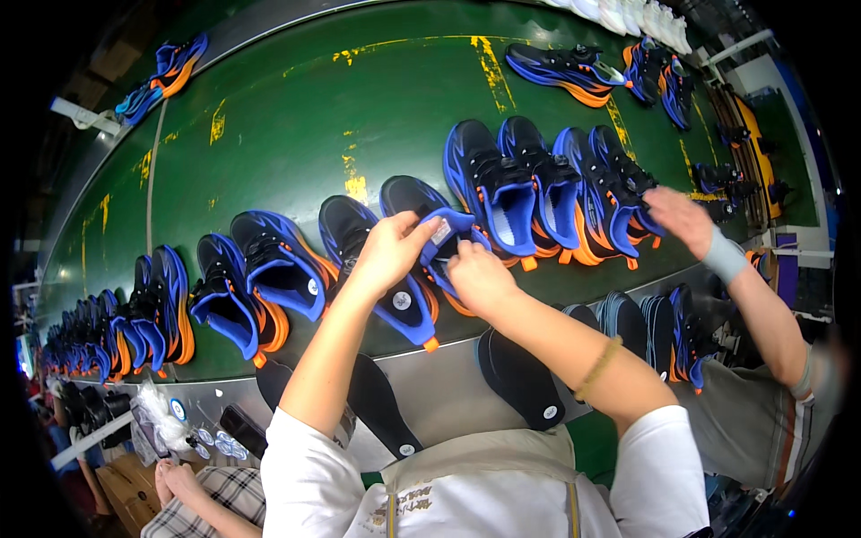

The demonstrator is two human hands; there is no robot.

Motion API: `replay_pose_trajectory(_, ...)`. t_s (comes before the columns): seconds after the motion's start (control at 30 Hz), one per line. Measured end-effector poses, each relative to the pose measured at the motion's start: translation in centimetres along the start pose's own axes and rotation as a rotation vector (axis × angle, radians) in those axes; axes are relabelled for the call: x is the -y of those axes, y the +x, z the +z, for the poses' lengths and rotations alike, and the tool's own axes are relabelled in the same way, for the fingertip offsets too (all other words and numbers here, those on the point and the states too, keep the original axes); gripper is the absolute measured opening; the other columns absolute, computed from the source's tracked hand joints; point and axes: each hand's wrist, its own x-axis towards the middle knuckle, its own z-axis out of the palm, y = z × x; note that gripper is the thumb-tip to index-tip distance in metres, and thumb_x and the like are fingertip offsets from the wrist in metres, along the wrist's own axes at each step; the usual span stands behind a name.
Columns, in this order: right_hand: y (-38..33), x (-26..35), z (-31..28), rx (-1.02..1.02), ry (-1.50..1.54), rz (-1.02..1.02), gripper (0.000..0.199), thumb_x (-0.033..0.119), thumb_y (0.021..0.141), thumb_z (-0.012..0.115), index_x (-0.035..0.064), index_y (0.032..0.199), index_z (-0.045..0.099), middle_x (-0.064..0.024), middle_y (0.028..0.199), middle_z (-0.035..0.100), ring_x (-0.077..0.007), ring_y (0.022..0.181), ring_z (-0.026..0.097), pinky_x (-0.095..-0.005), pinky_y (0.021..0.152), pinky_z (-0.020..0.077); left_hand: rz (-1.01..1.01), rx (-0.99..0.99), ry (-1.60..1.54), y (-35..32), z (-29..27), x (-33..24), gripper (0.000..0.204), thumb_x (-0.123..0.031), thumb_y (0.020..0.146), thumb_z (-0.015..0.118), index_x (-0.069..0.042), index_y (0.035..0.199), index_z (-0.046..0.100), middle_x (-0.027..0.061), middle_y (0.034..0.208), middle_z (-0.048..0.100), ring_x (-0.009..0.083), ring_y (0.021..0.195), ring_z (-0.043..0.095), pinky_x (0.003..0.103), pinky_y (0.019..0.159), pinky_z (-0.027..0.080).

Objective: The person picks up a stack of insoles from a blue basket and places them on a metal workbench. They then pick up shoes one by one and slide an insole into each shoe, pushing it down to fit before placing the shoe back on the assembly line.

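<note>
In front of me a black and blue sneaker (408, 191) with an orange sole lies on the green table, its toe pointing away. My left hand (391, 254) is closed on the shoe's tongue, thumb beside a small white label (440, 231). On the collar at the heel side, my right hand (479, 273) is closed, fingertips at the opening. The inside of this shoe is mostly hidden by my fingers. Just left stands a matching sneaker (345, 221), with a round white sticker on the insole (402, 300). Another matching sneaker (484, 175) stands to the right.
Several sneakers line the green table (269, 134) on both sides. Black insoles (381, 403) lie along the metal edge (430, 386) near me. A co-worker's hand (680, 218) reaches in from the right. At lower left are a dark phone (242, 429), round stickers (224, 443) and another person's hands (179, 481).
</note>
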Motion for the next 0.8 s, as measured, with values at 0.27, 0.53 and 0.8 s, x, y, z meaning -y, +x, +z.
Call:
replay_pose_trajectory(0.27,1.6,-0.1,0.8,0.302,-0.099,-0.047,0.019,0.013,0.078,0.049,0.0001,0.086,0.062,-0.0157,0.095,0.054,-0.0264,0.085,0.055,-0.0319,0.069,0.0476,0.082,-0.117,0.171,-0.7,0.3,0.3,0.038,-0.029,0.086,0.053,0.003,0.067,0.047,0.0034,0.052,0.035,0.0081,0.053,0.033,0.028,0.048,0.032)
replay_pose_trajectory(0.53,3.4,-1.1,2.4,0.612,-0.402,-0.412,0.022,0.017,0.079,0.05,0.0084,0.09,0.067,-0.009,0.091,0.062,-0.0202,0.085,0.056,-0.0287,0.074,0.0397,0.312,-0.389,0.254,-0.6,1.4,0.9,0.027,-0.022,0.08,0.061,0.0,0.092,0.053,0.0127,0.076,0.049,0.0193,0.066,0.048,0.031,0.062,0.041)
replay_pose_trajectory(0.8,1.8,-0.1,-5.6,0.967,-0.106,-0.339,0.062,0.039,0.083,0.018,0.0012,0.09,0.067,-0.0142,0.096,0.063,-0.0213,0.105,0.052,-0.0392,0.108,0.0009,0.426,-0.273,0.718,-0.7,2.1,0.4,0.028,-0.013,0.072,0.062,-0.002,0.089,0.043,0.0157,0.091,0.048,0.0335,0.062,0.058,0.04,0.054,0.049)
